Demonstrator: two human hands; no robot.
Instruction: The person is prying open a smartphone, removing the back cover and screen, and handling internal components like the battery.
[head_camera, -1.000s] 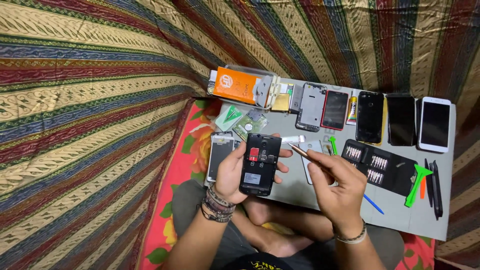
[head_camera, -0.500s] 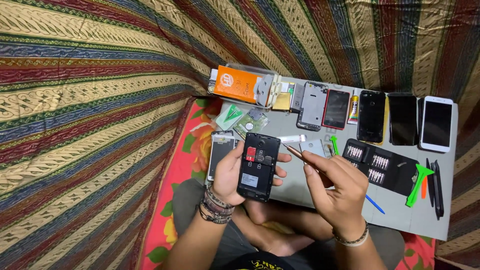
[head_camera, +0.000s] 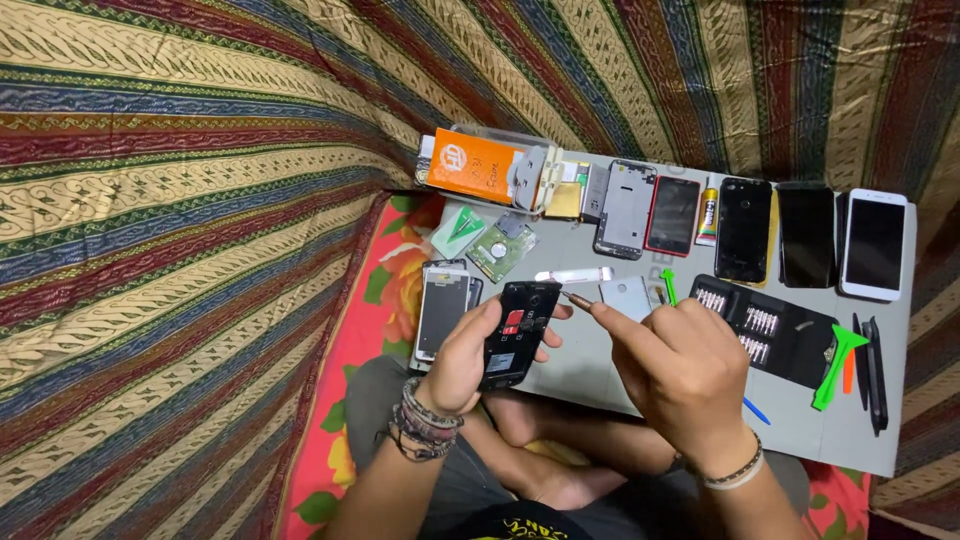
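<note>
My left hand holds an opened black phone with its back cover off; red and white parts show inside it. My right hand grips a thin screwdriver whose tip points at the phone's upper right corner. Both hands hover over the near edge of a grey work mat, above my crossed legs. Whether the tip touches the phone I cannot tell.
Along the mat's far side lie several phones, among them a white one, plus a glue tube and an orange box. A screwdriver bit case, green pry tools, a phone screen and a green circuit board lie nearby. Striped cloth surrounds everything.
The screwdriver tip has moved closer to the phone's top right corner. My left hand has tilted the phone slightly toward it.
</note>
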